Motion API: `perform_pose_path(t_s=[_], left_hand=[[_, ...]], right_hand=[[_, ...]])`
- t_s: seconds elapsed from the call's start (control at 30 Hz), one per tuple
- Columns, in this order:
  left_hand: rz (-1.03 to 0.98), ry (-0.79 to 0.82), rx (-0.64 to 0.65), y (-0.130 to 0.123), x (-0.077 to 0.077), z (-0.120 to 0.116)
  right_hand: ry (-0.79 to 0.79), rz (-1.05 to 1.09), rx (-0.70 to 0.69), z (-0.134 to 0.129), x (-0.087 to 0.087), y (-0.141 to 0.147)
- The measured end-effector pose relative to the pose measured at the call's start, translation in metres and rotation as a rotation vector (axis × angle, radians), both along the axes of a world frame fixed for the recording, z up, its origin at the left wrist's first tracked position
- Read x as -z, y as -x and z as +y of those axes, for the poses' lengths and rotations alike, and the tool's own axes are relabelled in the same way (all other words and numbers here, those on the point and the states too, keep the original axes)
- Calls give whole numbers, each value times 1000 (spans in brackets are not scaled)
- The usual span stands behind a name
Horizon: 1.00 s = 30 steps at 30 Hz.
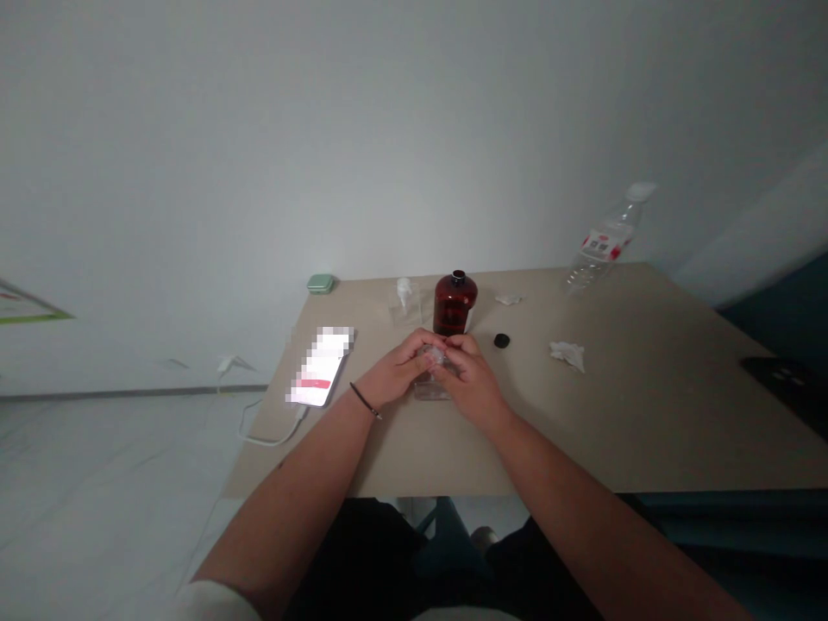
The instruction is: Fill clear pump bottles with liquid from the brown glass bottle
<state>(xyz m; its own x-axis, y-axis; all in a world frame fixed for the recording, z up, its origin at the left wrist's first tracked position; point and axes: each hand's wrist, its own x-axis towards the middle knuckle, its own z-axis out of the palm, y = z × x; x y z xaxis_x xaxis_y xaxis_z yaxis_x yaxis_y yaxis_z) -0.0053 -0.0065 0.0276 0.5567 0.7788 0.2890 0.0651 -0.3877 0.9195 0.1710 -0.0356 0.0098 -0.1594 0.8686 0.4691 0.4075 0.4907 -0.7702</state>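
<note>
Both of my hands meet at the middle of the table around a clear, see-through container (431, 391), whose lower part shows below the fingers. My left hand (396, 373), with a dark band on the wrist, is closed on its left side. From the right, my right hand (477, 381) grips the same container, fingers bent over its top. What the fingertips touch there is too small to make out. Just behind the hands stands a reddish-brown bottle (454, 302) with an uncapped neck. A black cap (501, 341) lies to its right.
Behind on the left are a white pump head (404, 291) and a small green case (320, 284). A lit phone (329, 366) lies left with a white cable (275, 442). To the right are crumpled tissue (567, 354) and a clear plastic bottle (601, 247). A wall backs the table.
</note>
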Motion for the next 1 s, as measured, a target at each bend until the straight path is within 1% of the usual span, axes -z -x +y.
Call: perform_pose_path(t_s=[0.4,0.6,0.8,1.0], left_hand=[[60,-9,-12,2,-6,0],[34,3,-24,1,-3,0],[37,14,14,2,-3,3],[-15,18,5,2,-4,0]], right_hand=[[-5,-8,-19,1,-1,0],[4,6,-21,0,-1,0],[17,17,-35,0,0,-1],[31,27,-33,0,5,1]])
